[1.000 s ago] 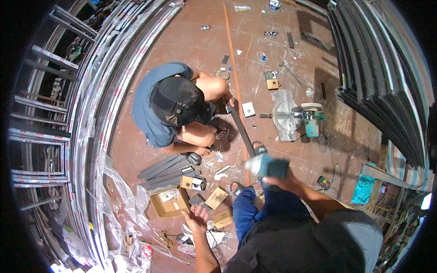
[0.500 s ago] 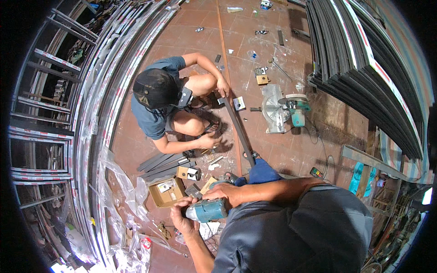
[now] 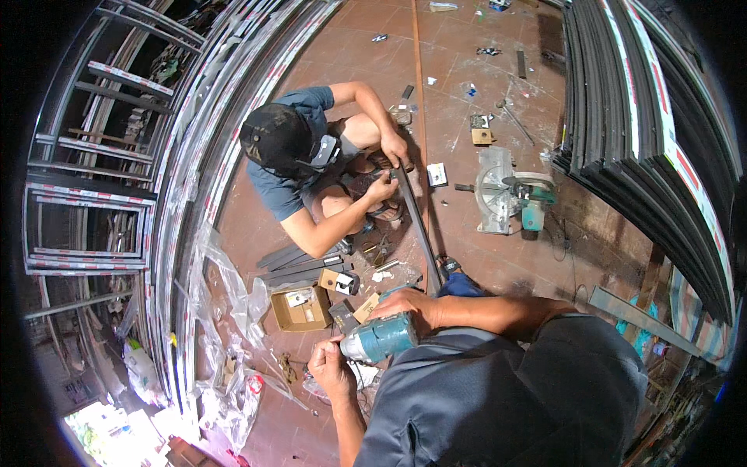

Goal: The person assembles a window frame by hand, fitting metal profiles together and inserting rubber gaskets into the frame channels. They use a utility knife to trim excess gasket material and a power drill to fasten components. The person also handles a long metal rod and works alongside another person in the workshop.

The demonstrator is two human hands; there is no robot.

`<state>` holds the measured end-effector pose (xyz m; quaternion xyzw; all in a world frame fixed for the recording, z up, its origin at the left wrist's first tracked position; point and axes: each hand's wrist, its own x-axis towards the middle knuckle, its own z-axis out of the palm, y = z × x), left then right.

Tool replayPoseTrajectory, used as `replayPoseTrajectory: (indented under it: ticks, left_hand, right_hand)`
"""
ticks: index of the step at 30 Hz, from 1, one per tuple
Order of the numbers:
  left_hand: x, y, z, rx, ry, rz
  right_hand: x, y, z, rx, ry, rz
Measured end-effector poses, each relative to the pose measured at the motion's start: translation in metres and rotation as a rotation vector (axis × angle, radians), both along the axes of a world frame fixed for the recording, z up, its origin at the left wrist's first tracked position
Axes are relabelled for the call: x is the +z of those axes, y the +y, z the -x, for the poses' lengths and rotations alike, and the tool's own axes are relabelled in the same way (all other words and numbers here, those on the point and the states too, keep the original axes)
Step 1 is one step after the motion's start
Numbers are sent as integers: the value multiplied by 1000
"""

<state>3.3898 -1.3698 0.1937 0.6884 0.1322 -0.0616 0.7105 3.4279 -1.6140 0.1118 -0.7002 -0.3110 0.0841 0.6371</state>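
A teal cordless drill (image 3: pixel 383 339) lies level in front of my body, its grey front end pointing left. My right hand (image 3: pixel 408 306) is wrapped round its rear and grip, which my fingers and sleeve partly hide. My left hand (image 3: pixel 333 367) is closed at the drill's front end, thumb and fingers pinched at the tip; whatever bit is there is too small to make out. A crouching co-worker (image 3: pixel 299 156) has both hands at the upper end of a long dark metal bar (image 3: pixel 416 222), whose lower end reaches down near my foot (image 3: pixel 448 266).
An open cardboard box (image 3: pixel 278 318), small boxes and dark strips (image 3: pixel 292 261) lie left of my foot. A mitre saw (image 3: pixel 513 191) stands on the right. Stacked dark profiles (image 3: pixel 615 101) fill the far right; wrapped frames and loose plastic film (image 3: pixel 222 288) line the left.
The whole view has shifted, with the scene moving rightward. My left hand has gone from beside the drill's front to its tip. The co-worker's lower hand has come up to the bar.
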Motion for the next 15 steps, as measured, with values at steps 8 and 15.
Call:
replayPoseTrajectory:
  ticks: [8, 15]
  left_hand:
    - [18, -16, 22, 193, 26, 225]
    - [28, -22, 31, 156, -14, 87]
  right_hand:
    - [7, -15, -15, 131, 22, -63]
    - [-19, -5, -6, 149, 37, -163]
